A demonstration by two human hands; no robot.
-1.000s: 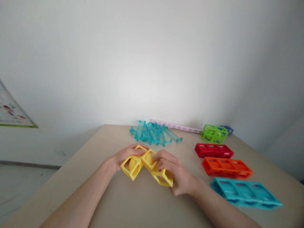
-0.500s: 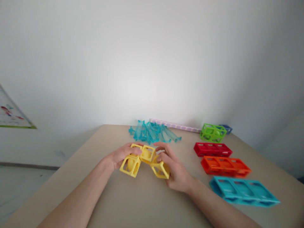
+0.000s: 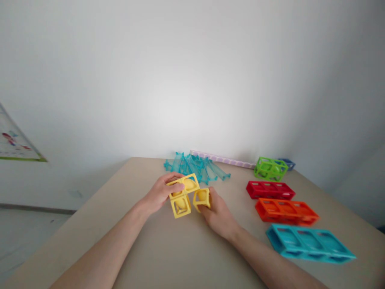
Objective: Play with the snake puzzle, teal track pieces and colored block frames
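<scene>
Both hands on the yellow cube chain (image 3: 186,195), held just above the bench (image 3: 168,261), mid-view, just short of the far edge. Three open-frame cubes joined at their edges, each with a rounded yellow shape inside. They sit in a tight cluster: one on top, one below it, one to the right

left hand (image 3: 161,192) is closed on the top and lower-left cubes, thumb across the front frame, fingers behind. My read is that it's the anchor, pinning two cubes so they can't swing. right hand (image 3: 218,214) wraps the third cube from below and the side, fingers curled round it. Gripping separate cubes makes sense if the joints hinge: one side fixed, the other free to pivot. Can't see the joint itself, fingers cover it

Everything else sits outside the working zone:
- red block (image 3: 270,190), orange block (image 3: 285,211) and teal block (image 3: 309,244) lie flat in a row down the right side, well apart from the hands and roughly parallel
- green cage block (image 3: 270,168) is at the far right, small blue piece (image 3: 289,163) just behind it
- pile of clear teal pieces (image 3: 195,168) just beyond the hands, lilac strip (image 3: 224,161) along the wall behind it
- poster (image 3: 15,146) on the left wall, too blurred to read
</scene>
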